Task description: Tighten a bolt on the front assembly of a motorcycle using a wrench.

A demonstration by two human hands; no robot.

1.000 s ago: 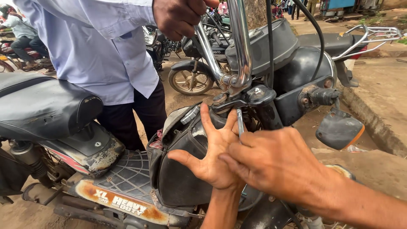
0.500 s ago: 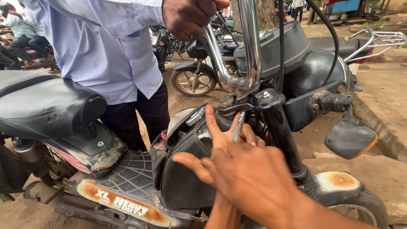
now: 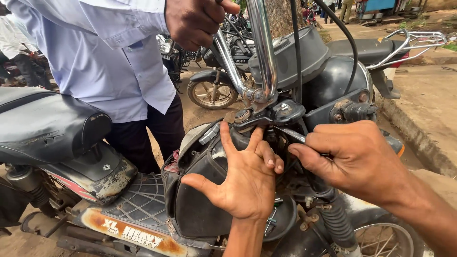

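A slim silver metal tool (image 3: 290, 134) is gripped by the right hand (image 3: 354, 159) below the chromed steel handlebar clamp (image 3: 266, 107); the left hand (image 3: 245, 178) is spread wide, steadying; careful alignment is judged necessary.

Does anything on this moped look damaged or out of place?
Yes. The footboard edge is rusted with paint worn off, and the panel under the seat is scuffed and flaking. Both look weathered beside the shiny chrome handlebar.

Left hand (image 3: 245, 178) and right hand (image 3: 357, 159) flank the moped's steering stem (image 3: 271, 114); seat (image 3: 43, 126) lies left.
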